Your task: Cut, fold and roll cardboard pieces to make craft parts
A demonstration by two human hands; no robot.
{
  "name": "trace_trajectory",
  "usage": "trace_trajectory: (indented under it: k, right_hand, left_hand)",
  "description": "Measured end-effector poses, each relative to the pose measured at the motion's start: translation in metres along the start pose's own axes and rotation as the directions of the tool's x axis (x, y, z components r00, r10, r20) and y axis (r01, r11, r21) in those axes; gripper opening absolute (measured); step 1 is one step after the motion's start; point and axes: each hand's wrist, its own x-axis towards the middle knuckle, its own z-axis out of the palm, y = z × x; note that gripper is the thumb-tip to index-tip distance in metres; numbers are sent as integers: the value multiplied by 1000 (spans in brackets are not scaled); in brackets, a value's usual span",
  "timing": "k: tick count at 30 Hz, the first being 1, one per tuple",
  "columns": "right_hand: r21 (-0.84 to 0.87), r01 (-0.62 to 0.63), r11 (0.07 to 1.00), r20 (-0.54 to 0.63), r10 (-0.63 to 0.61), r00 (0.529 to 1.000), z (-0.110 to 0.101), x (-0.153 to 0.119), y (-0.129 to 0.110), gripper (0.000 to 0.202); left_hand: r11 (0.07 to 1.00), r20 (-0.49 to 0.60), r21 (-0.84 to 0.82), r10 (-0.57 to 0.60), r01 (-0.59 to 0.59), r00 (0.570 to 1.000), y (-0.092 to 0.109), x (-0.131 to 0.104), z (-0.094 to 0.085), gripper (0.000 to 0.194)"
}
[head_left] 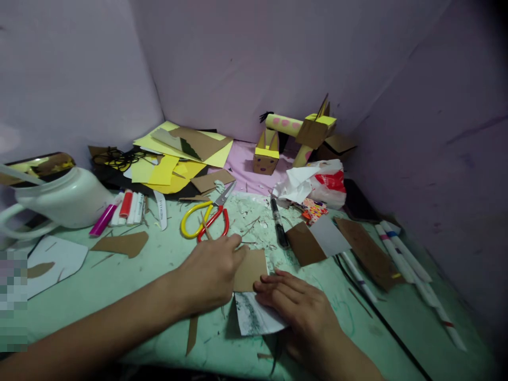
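The right hand (297, 301) covers the cardboard piece's (249, 272) right edge; the left hand (212, 272) curls at its left, both grips hidden from me.

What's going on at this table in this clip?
A person is handling a flat brown cardboard square on a green-covered table. The curled left hand is at its left edge; what it grips, if anything, is hidden. The right hand has its fingers spread over the square's lower right corner and the white panel with dark green smudges below. Metal scissors with yellow and red handles lie just beyond the left hand.
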Motion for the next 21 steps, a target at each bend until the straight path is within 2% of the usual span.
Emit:
trace_trajectory:
  k: [3,7,10,14,17,19,21]
  right_hand:
    - [38,-20,999,20,19,1000,0,-5,1,48]
    - [86,-29,996,66,23,998,-1,-12,3,49]
    - [124,-47,991,12,46,999,-1,-15,4,40]
    - [221,-161,962,-131,193,972,4,-10,0,28]
    - [342,-288,895,-194,367,910,10,-2,-6,47]
    - [506,-382,774,-159,519,840,15,3,-10,67]
    - [672,-430,603,-61,624,779,19,8,-13,78]
  left_hand:
    - [935,11,-322,-154,149,988,-6,-1,-6,32]
    - [832,84,-494,-243,252,966,-3,-1,-5,33]
    - [744,80,-611,-280,269,957,-1,0,-2,29]
    - [665,22,-723,-246,185,969,-3,0,4,28]
    - [626,-104,-779,-181,33,978,-5,-1,6,23]
    - [597,-200,-799,-156,-69,967,-6,-1,6,25]
    - [574,-263,-807,-140,-138,955,-6,-2,6,26]
